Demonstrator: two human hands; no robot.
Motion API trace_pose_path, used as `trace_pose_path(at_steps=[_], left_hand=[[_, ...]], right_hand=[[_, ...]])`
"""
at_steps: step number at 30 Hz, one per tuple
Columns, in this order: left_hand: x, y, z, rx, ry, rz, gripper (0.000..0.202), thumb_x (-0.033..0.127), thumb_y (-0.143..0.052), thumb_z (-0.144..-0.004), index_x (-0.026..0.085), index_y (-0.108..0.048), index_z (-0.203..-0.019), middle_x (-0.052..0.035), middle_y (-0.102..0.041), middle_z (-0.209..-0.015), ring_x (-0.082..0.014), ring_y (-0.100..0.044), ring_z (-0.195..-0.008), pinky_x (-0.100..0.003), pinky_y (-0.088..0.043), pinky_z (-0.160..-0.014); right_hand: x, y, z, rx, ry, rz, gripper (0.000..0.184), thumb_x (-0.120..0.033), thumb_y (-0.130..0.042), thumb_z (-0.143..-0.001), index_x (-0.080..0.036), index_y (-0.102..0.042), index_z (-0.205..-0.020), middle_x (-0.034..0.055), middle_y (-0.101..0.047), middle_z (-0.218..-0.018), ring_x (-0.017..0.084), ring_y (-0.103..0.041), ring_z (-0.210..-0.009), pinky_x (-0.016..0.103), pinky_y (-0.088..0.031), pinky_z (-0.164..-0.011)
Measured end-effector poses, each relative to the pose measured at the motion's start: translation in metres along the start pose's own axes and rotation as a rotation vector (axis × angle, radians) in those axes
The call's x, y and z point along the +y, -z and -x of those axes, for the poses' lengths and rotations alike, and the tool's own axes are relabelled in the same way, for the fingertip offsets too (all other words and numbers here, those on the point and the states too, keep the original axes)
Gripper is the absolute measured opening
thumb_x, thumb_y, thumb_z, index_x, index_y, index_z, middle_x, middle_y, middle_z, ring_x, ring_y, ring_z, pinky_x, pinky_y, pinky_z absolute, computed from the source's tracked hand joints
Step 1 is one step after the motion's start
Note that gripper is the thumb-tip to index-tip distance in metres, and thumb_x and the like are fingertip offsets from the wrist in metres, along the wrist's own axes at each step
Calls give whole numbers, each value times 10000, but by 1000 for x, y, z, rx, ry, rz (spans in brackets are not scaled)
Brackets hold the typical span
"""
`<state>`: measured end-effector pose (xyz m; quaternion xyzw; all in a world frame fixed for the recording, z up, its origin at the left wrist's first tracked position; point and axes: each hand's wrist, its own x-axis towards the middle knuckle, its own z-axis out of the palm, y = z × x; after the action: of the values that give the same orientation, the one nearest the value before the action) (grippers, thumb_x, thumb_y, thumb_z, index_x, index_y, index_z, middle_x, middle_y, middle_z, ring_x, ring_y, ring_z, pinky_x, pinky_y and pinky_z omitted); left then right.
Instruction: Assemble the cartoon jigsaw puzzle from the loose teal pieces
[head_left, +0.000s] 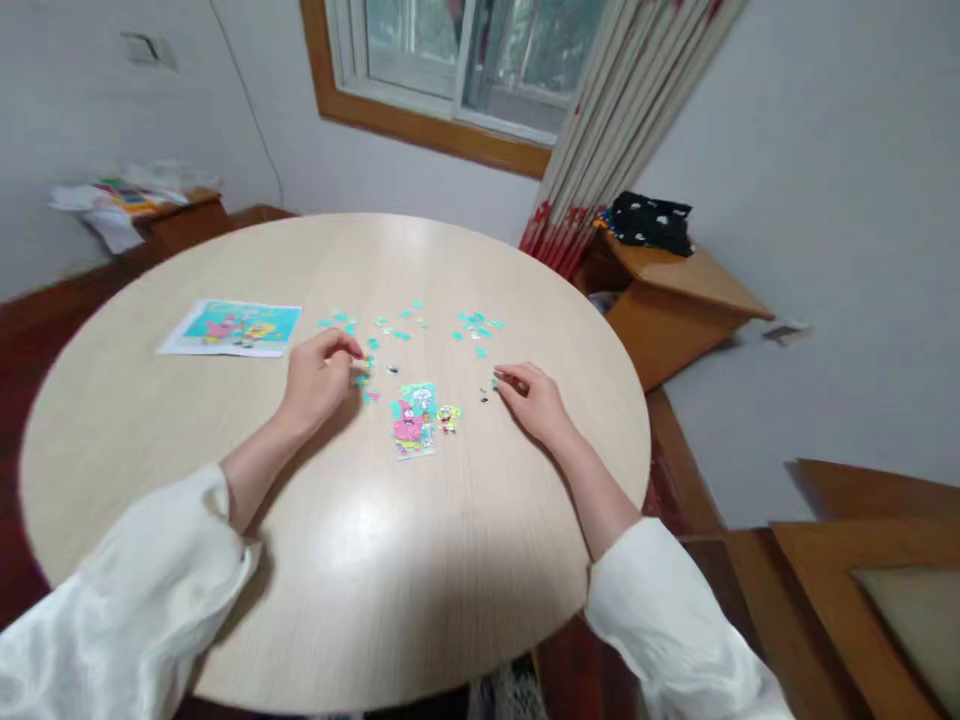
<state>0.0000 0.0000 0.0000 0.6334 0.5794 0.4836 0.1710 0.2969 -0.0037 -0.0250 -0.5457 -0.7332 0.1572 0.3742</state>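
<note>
A partly joined jigsaw puzzle (411, 430) with a pink starfish figure lies on the table in front of me. At its right edge is a joined yellow sponge figure section (448, 418). My left hand (319, 380) is left of it, fingers curled and closed over loose puzzle pieces (364, 380); what the fingertips hold is hidden. To the right of the puzzle, my right hand (534, 402) rests low over the table, its fingertips pinched at a small puzzle piece (494, 384). A dark-marked piece (484, 396) lies just beside those fingertips. Another small piece (393, 370) sits above the puzzle.
Several turquoise pieces (475, 324) are scattered farther back on the round table (360, 620). A printed reference picture (238, 328) lies at left. Beyond the table stand a wooden cabinet (675, 300) with a black patterned bag (651, 222) and a curtain (600, 130).
</note>
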Motion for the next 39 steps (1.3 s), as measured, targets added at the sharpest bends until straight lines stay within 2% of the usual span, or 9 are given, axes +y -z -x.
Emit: trace_pose_path(at_steps=[6,8,12,14,20,23,31,36,39], left_hand=[[-10,18,-12,158,16,-215,142,170,-473,-758,201,-611,-755,-18,-654,-766,-178,-586,-722,-314,-454,-738],[-14,23,-15,92,-2,-245,127,202,-519,-765,201,-640,-802,-32,-673,-804,-184,-588,-724,-324,-454,-742],[-20,27,-17,-228,-89,-216,127,284,-600,-766,188,-679,-791,-69,-694,-832,-198,-589,-730,-331,-456,-719],[-23,25,-16,-311,-152,-212,194,331,-588,-803,173,-697,-833,-89,-692,-865,-206,-589,-776,-336,-452,-732],[-36,16,-12,-380,-304,-470,316,271,-448,-912,219,-685,-1114,-113,-634,-1100,-253,-525,-971,-411,-366,-861],[-37,14,-10,-420,-314,-560,317,260,-441,-923,254,-692,-1115,-105,-615,-1135,-271,-488,-987,-411,-337,-843],[-30,20,-16,-438,-280,-586,191,251,-564,-859,183,-725,-935,-110,-631,-1008,-265,-493,-953,-385,-316,-834],[-30,19,-13,-427,-300,-599,284,212,-495,-897,229,-694,-1098,-105,-628,-1069,-260,-485,-963,-386,-310,-826],[-29,19,-14,-455,-285,-620,267,202,-497,-895,240,-715,-1045,-101,-629,-1078,-270,-473,-992,-396,-308,-833]], right_hand=[[6,3,-1,39,-30,-14,239,-284,-566,-789,-180,-714,-944,96,-666,-882,208,-612,-796,391,-490,-767],[5,3,-1,40,-27,-13,238,-289,-564,-789,-181,-712,-941,95,-662,-882,208,-610,-791,391,-490,-762],[5,3,0,54,-24,-4,236,-296,-557,-790,-183,-705,-936,93,-660,-881,206,-606,-784,392,-488,-760],[4,3,-1,53,-23,-4,238,-295,-553,-790,-183,-703,-937,93,-659,-878,205,-606,-783,389,-489,-757],[3,4,0,33,-25,-4,238,-281,-548,-781,-174,-702,-927,96,-663,-869,201,-601,-759,387,-492,-741],[2,3,0,26,-30,-6,237,-276,-541,-782,-179,-701,-927,96,-666,-876,200,-600,-754,387,-494,-736],[5,2,0,14,-35,-11,223,-286,-549,-782,-185,-701,-908,99,-670,-890,206,-602,-763,399,-497,-744],[7,1,0,17,-32,-16,221,-301,-548,-785,-191,-696,-907,97,-675,-889,205,-603,-752,395,-498,-736],[6,1,0,16,-34,-14,220,-293,-544,-781,-185,-695,-901,98,-675,-886,203,-602,-748,391,-497,-737]])
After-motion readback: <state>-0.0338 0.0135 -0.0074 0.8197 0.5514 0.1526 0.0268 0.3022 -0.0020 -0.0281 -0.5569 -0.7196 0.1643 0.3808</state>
